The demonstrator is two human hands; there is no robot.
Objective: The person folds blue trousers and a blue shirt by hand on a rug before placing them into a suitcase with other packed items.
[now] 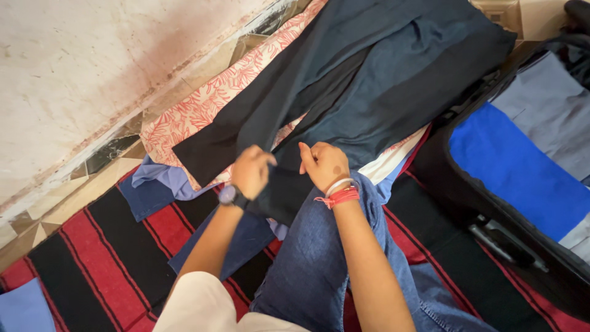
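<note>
Here, both hands are pinching the near end of a dark garment (369,80), apparently trousers, lying spread lengthwise away from the person over a red-and-white patterned cloth (203,107). The left hand (251,171), wearing a wristwatch (232,197), is closing on the fabric's near edge; the right hand (324,165), banded at the wrist with a red thread and a white bangle (338,192), is gripping the same edge just beside it. The cloth between the two grips is sagging and creasing, so it is likely handling as light, limp, not slippery and not fragile. Judging by that drape, holding it at the hem corners, hands apart, would keep it flat. Below the grip, blue denim (319,264) is covering the person's leg; beyond the right hand an open suitcase (491,209) is holding folded blue and grey cloth. A red-and-black striped mat (104,246) is lying underneath.
</note>
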